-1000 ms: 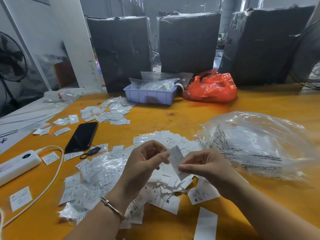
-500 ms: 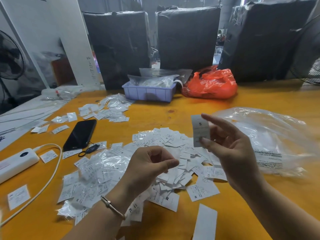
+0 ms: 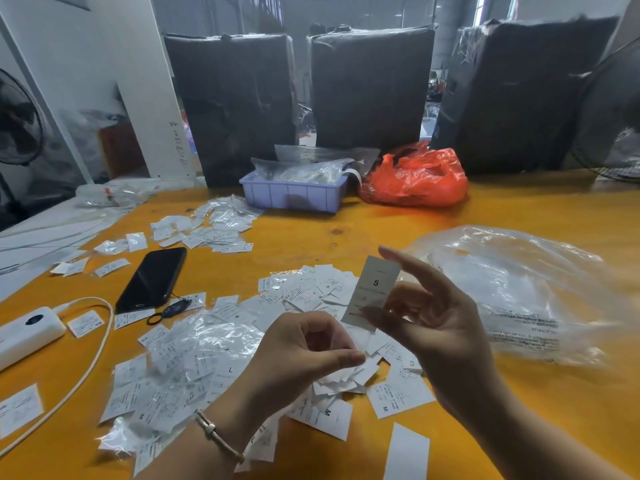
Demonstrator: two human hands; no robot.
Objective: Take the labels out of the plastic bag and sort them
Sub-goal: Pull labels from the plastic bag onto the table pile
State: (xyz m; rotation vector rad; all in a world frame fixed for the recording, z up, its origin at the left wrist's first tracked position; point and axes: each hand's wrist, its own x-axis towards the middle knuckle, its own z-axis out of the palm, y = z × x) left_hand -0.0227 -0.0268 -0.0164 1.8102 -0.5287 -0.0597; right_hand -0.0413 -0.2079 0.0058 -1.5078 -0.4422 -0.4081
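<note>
While your right hand pinches an S label at centre frame, left hand curls empty; the mixed pile remains unsorted.

The fine print on the label was too small to read below its "S". The left hand hid part of the label pile. The big clear bag blurred toward the right edge. A white strip and both forearms were cut off at the bottom edge.
</note>
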